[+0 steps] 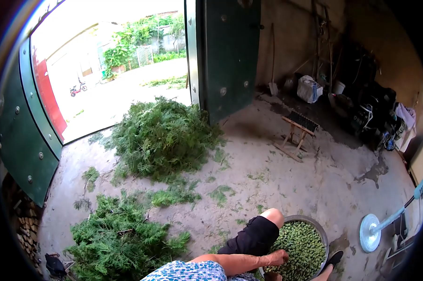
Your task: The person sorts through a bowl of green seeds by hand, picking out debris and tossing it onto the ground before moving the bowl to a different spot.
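Observation:
A wide metal basin full of small green cones or berries stands on the floor between the person's legs. My left hand is over the basin's left side, its fingers bent down at the green pieces; what they hold, if anything, is too small to make out. Lower down, at the bottom edge of the frame, my right hand shows only in part, close to the basin's rim, with its fingers hidden. Cut green branches lie in a heap to the left of the knee.
A larger heap of branches lies by the open green door. Beyond it stand a small folding stool, a shovel and a white sack. A fan stand is right of the basin.

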`<state>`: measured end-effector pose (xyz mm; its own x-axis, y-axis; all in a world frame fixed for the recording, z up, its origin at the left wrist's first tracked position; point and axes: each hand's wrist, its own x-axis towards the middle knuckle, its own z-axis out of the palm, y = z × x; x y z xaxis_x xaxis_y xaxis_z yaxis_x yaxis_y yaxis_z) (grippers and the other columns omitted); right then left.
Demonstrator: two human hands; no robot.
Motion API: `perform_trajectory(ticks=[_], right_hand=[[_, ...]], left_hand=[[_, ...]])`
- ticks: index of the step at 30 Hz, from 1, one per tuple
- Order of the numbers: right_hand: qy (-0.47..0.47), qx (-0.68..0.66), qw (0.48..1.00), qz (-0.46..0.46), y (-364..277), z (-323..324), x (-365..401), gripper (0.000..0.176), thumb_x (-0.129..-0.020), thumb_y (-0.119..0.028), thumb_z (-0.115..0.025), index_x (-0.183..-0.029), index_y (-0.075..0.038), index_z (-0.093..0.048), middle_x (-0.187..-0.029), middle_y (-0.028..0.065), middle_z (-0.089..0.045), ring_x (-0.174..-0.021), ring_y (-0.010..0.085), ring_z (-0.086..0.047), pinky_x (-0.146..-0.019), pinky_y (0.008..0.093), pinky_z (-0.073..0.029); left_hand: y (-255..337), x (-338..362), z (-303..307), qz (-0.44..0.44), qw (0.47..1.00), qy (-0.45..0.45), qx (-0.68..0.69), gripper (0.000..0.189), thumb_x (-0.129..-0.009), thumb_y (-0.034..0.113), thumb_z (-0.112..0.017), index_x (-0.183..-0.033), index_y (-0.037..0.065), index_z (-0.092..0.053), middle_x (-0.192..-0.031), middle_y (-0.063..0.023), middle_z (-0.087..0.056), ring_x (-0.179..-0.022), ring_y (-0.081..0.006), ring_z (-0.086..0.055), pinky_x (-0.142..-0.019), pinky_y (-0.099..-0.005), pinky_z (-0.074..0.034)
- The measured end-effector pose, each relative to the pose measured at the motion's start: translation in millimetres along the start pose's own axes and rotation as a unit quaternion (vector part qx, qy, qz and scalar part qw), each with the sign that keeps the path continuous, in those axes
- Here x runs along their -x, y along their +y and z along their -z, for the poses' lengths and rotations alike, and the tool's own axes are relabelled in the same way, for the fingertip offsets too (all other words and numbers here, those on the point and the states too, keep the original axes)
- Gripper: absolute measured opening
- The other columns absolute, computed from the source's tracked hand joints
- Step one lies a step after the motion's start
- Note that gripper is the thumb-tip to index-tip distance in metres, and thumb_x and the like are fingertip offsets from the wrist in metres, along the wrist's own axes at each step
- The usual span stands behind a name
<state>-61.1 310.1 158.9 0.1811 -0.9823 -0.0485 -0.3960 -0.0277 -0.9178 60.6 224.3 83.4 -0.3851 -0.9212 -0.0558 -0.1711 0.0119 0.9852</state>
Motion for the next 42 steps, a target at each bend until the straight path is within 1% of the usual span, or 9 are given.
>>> perform_trajectory(ticks=[6, 9, 10, 15, 19, 31, 36, 41, 42], right_hand=[[0.002, -0.123, 0.992, -0.031, -10.4, 0.8, 6.9, 0.018, -0.085, -0.006, -0.054, -0.101, -0.003, -0.058, -0.086, 0.0071, -0.056, -0.074, 0.0210, -0.053, -0.066, 0.0330, -0.044], [0.000, -0.160, 0.986, -0.039, -10.7, 3.0, 7.6, 0.020, -0.087, -0.007, -0.054, -0.106, -0.005, -0.057, -0.089, 0.0043, -0.056, -0.075, 0.0174, -0.053, -0.068, 0.0301, -0.045], [-0.001, -0.171, 0.984, -0.042, -10.9, 4.6, 7.5, 0.021, -0.087, -0.007, -0.054, -0.107, -0.005, -0.057, -0.090, 0.0034, -0.057, -0.076, 0.0162, -0.053, -0.068, 0.0292, -0.045], [-0.003, -0.221, 0.974, -0.043, -8.6, 10.4, 5.0, 0.024, -0.091, -0.008, -0.054, -0.115, -0.007, -0.057, -0.095, -0.0012, -0.057, -0.078, 0.0103, -0.053, -0.070, 0.0244, -0.046], [-0.003, -0.214, 0.975, -0.066, -7.2, 9.8, 1.4, 0.025, -0.089, -0.011, -0.056, -0.114, -0.007, -0.057, -0.097, 0.0011, -0.057, -0.081, 0.0130, -0.054, -0.071, 0.0267, -0.046], [0.063, -0.284, 0.949, -0.118, -2.9, 33.5, -40.7, 0.029, -0.086, -0.018, -0.061, -0.112, -0.006, -0.057, -0.103, 0.0080, -0.059, -0.090, 0.0210, -0.056, -0.075, 0.0336, -0.047], [0.216, -0.407, 0.875, -0.148, 22.7, 82.1, -79.8, 0.031, -0.084, -0.021, -0.063, -0.111, -0.006, -0.057, -0.105, 0.0108, -0.060, -0.094, 0.0243, -0.057, -0.077, 0.0365, -0.048], [0.282, -0.527, 0.772, -0.217, 73.6, 81.6, -77.1, 0.034, -0.083, -0.023, -0.065, -0.111, -0.006, -0.056, -0.107, 0.0137, -0.060, -0.098, 0.0277, -0.057, -0.078, 0.0394, -0.048], [0.289, -0.552, 0.746, -0.235, 87.3, 74.0, -71.6, 0.034, -0.083, -0.024, -0.066, -0.110, -0.006, -0.056, -0.108, 0.0143, -0.060, -0.099, 0.0283, -0.058, -0.078, 0.0399, -0.048]], left_hand=[[28.5, 13.4, -0.9, -0.018, 0.999, -0.032, 0.009, 0.025, -0.058, -0.002, -0.048, -0.076, 0.000, -0.064, -0.073, -0.0184, -0.064, -0.076, -0.0283, -0.063, -0.064, -0.0396, -0.047], [28.7, 15.9, -5.3, -0.021, 0.995, -0.083, -0.040, 0.027, -0.060, -0.002, -0.050, -0.083, -0.002, -0.063, -0.074, -0.0191, -0.061, -0.078, -0.0311, -0.061, -0.066, -0.0418, -0.045], [15.9, 13.3, -15.9, -0.045, 0.997, -0.051, -0.029, 0.027, -0.059, -0.002, -0.049, -0.083, -0.002, -0.063, -0.075, -0.0184, -0.062, -0.078, -0.0302, -0.062, -0.068, -0.0391, -0.046], [23.8, 16.6, -16.2, -0.030, 0.987, -0.137, 0.072, 0.026, -0.063, 0.000, -0.051, -0.086, -0.003, -0.062, -0.078, -0.0149, -0.064, -0.079, -0.0224, -0.062, -0.070, -0.0350, -0.046], [-0.3, 15.6, -22.7, -0.014, 0.952, -0.174, 0.250, 0.022, -0.066, 0.002, -0.054, -0.086, -0.003, -0.062, -0.079, -0.0144, -0.064, -0.078, -0.0221, -0.061, -0.070, -0.0352, -0.046], [-41.1, -3.7, -39.4, -0.099, 0.991, -0.089, 0.010, 0.020, -0.068, 0.004, -0.058, -0.086, -0.003, -0.061, -0.077, -0.0172, -0.062, -0.075, -0.0278, -0.060, -0.068, -0.0357, -0.045], [-57.4, -6.3, -50.2, -0.110, 0.983, -0.104, -0.107, 0.018, -0.065, 0.009, -0.058, -0.079, -0.002, -0.059, -0.075, -0.0196, -0.060, -0.075, -0.0341, -0.059, -0.067, -0.0405, -0.045], [23.4, 17.7, -20.9, -0.055, 0.981, -0.155, -0.107, 0.012, -0.065, 0.006, -0.056, -0.073, -0.003, -0.055, -0.073, -0.0204, -0.059, -0.075, -0.0350, -0.060, -0.065, -0.0415, -0.046], [10.5, 12.2, -30.5, -0.046, 0.978, -0.147, -0.139, 0.013, -0.062, 0.005, -0.054, -0.073, -0.001, -0.058, -0.070, -0.0186, -0.059, -0.073, -0.0346, -0.061, -0.064, -0.0417, -0.047]])
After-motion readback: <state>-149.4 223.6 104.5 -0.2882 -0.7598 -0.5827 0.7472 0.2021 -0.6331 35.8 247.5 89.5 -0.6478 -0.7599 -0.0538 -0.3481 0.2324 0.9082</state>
